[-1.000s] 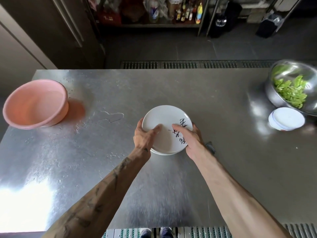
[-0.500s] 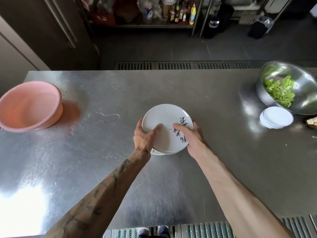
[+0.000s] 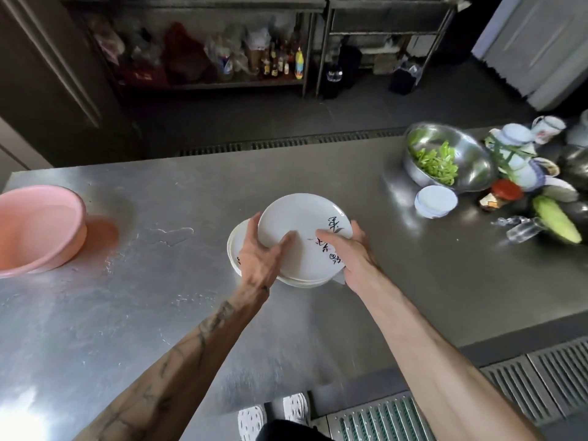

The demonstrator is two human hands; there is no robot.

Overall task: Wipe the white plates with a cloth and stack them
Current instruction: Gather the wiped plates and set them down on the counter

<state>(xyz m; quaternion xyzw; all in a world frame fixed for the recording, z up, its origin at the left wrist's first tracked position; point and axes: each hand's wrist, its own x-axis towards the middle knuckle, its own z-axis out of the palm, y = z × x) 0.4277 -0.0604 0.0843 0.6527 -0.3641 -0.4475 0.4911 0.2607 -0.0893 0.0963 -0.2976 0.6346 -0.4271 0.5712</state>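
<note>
Both hands grip white plates partly over the stack.
Left hand and right hand curl round their near rim, right of the pink basin.

We find the plates at mid-table, held between the left hand and right hand, overlapping a stack to their left. The basin sits at the left edge, a puddle between it and the stack. Far right stands a bowl holding greens, with a tub just before it and a jar right of the tub.
</note>
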